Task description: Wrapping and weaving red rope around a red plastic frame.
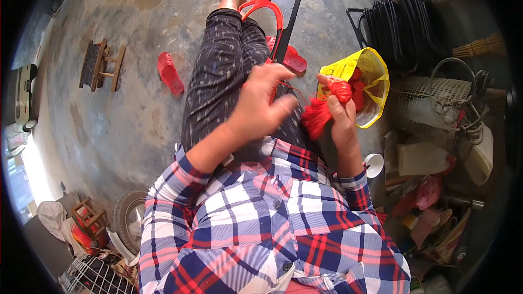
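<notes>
A seated person handles a bundle of red thread (317, 118) over the lap, the right hand (346, 117) closed firmly round its compact, wound end between thumb and fingers. The left hand (264, 98), blurred, is spread well apart at thumb and fingers, with nothing sure in its hold; whether it pinches the thin red strand (295, 87) seen between the hands cannot be told. Doing this step well likely calls for a snug but uncrushing right thumb on the windings, while the left draws any strand out evenly, clear of the loose tail, lest it snag or knot. The bundle's long axis lies aslant: the wound end sits up in the right grip, and the brushy end points back toward the lap, to that hand's left. Just beyond the left hand, a black frame (294, 13) partly covered in red rises over the legs, where slack thread could catch. Beside the right hand, a yellow bag (342, 66) gapes with more red inside; farther ahead on that side leans a stack of black frames (400, 27)
</notes>
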Tool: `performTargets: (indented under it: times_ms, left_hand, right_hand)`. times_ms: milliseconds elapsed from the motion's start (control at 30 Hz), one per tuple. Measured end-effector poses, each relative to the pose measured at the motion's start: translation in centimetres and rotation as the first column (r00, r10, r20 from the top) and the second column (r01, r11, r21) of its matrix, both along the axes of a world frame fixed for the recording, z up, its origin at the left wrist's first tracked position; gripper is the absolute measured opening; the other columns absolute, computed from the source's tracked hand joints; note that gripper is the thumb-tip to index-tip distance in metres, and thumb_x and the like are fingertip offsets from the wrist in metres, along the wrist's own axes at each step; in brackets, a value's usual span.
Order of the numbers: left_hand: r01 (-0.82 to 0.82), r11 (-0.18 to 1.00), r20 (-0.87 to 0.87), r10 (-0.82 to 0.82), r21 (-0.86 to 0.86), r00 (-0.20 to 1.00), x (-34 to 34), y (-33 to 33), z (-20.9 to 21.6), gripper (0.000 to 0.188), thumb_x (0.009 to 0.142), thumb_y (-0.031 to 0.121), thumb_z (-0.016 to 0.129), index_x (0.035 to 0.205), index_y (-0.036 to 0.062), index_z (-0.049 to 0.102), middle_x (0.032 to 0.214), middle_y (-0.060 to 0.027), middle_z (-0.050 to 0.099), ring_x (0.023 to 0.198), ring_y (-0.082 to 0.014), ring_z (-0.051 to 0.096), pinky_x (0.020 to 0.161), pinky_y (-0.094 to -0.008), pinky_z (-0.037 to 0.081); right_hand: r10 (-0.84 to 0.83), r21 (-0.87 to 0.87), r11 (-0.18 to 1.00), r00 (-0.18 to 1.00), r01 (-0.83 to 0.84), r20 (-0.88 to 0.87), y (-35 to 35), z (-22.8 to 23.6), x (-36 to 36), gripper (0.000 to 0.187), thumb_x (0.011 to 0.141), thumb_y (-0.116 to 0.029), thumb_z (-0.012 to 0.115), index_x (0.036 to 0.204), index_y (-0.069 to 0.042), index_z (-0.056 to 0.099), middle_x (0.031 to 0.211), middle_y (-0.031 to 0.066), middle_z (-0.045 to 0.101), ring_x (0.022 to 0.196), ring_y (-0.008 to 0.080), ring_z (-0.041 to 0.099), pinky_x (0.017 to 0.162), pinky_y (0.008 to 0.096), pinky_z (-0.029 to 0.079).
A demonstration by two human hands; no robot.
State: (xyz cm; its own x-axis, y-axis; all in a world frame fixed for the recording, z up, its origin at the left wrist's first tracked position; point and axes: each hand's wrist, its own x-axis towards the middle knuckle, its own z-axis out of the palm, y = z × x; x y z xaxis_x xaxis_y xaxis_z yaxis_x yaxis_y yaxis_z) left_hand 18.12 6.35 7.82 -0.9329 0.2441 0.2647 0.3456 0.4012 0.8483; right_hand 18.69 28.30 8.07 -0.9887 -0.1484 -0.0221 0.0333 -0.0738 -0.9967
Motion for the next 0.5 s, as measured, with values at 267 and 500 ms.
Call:
performTargets:
  times_ms: [267,500]
  left_hand:
    - [0.062,0.754,0.425,-0.434,0.654,0.794,1.9,1.5,4.6,0.048,0.09,0.01,0.065,0.133,0.0019,0.047,0.12,-0.0059,0.058,0.109,-0.0134,0.057,0.096,-0.0298,0.044]
    - [-0.151,0.974,-0.331,0.09,-0.166,0.94,-2.8,-5.0,4.9,0.034,0.079,0.003,0.067,0.112,0.0104,0.067,0.109,-0.0034,0.059,0.105,-0.019,0.057,0.092,-0.0322,0.045]
  right_hand:
    - [0.342,-0.394,0.866,0.939,-0.309,0.016,-2.7,0.6,-0.1,0.072,0.091,-0.049,0.061,0.137,0.003,0.043,0.124,0.0185,0.055,0.114,0.0221,0.056,0.099,0.0337,0.042]
    - [0.281,-0.442,0.879,0.943,-0.179,0.177,0.1,-2.7,-2.9,0.036,0.091,-0.014,0.056,0.124,0.0,0.058,0.069,-0.0025,0.05,0.058,0.0032,0.046,0.052,0.019,0.032]
